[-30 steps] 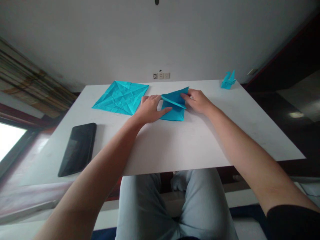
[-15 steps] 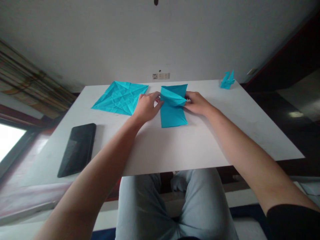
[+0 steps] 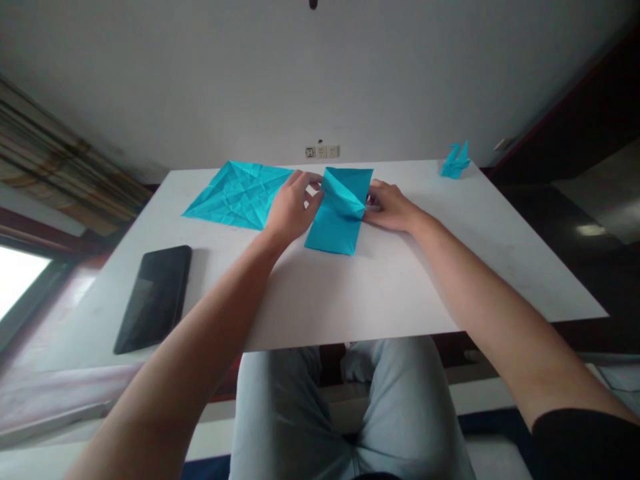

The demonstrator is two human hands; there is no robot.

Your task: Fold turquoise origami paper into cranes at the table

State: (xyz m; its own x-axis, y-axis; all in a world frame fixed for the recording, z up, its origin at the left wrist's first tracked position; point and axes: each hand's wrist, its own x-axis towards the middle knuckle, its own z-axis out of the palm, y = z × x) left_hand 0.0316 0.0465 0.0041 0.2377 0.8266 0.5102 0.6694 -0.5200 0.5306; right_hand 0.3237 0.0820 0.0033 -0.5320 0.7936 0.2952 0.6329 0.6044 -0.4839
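Note:
A folded blue paper [image 3: 338,213] lies on the white table [image 3: 350,287], partly unfolded into a long strip that slants toward me. My left hand [image 3: 290,208] pinches its left edge near the upper fold. My right hand [image 3: 389,205] pinches its right edge at the same height. Both hands rest on the tabletop, fingers closed on the paper.
A creased, flat blue paper square [image 3: 237,193] lies just left of my left hand. A black tablet [image 3: 154,297] sits near the table's left front. A small finished blue paper figure [image 3: 455,161] stands at the far right corner. My knees show below the table edge.
The paper went from a short folded shape to an opened long strip, and its lower end has swung left. Both hands shifted slightly farther away along its edges.

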